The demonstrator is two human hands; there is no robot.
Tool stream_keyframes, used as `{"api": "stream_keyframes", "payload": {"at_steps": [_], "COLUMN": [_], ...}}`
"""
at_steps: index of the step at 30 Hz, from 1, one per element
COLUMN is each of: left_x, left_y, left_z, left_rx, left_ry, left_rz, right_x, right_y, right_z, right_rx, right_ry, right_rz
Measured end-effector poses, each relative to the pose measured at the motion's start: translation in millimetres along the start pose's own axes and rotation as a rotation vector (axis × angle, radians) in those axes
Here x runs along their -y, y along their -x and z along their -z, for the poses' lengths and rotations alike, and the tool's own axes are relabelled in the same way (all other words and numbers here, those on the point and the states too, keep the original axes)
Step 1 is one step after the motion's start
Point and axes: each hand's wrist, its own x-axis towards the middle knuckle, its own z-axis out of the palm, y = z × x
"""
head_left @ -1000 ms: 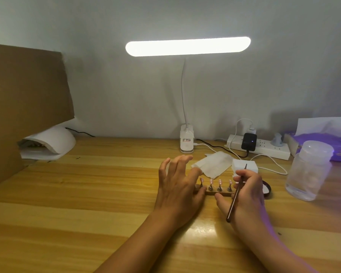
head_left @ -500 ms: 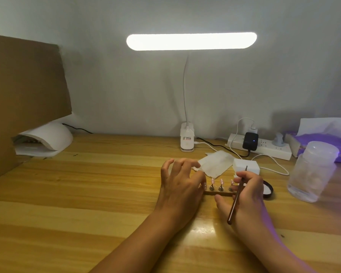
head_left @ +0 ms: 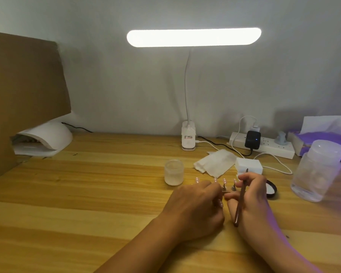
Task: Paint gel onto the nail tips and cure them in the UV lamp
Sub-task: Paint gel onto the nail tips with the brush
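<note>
Nail tips [head_left: 224, 181] stand on holder [head_left: 226, 192], on tabletop [head_left: 87, 194] between hands. Left hand [head_left: 197, 205] fingers curl round holder, likely steadying it; right hand [head_left: 253, 198] fingers pinch brush [head_left: 240, 200]. UV lamp [head_left: 45, 138] far left.

Red-and-dark sticker on the desk lamp base [head_left: 188, 137], print too small to read; no other legible text

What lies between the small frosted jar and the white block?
In the head view, a folded white wipe lies between the frosted jar and the white block.
</note>
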Motion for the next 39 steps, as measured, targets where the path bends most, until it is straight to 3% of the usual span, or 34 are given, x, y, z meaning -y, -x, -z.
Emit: {"api": "stream_keyframes", "payload": {"at_steps": [12, 21, 24, 27, 29, 34, 39], "left_x": [3, 1, 0, 8, 18, 42, 47], "left_y": [2, 2, 2, -1, -2, -5, -6], "left_z": [-2, 3, 5, 2, 1, 1, -4], "left_rx": [-0.068, -0.124, -0.252, -0.469, -0.539, -0.396, -0.26], "left_ry": [0.02, -0.003, -0.045, -0.021, 0.002, 0.196, 0.257], "left_rz": [0.033, 0.025, 0.055, 0.16, 0.328, 0.812, 0.816], "right_x": [10, 15, 18, 21, 24, 26, 23], "right_y": [3, 3, 5, 7, 9, 12, 12], "right_z": [9, 11, 12, 13, 14, 13, 11], "right_rx": [0.151, 0.086, 0.094, 0.135, 0.16, 0.187, 0.162], "right_ry": [-0.078, -0.134, -0.122, -0.095, -0.075, -0.034, -0.035], "right_rz": [-0.014, -0.032, -0.028, -0.022, -0.023, -0.007, 0.009]}}
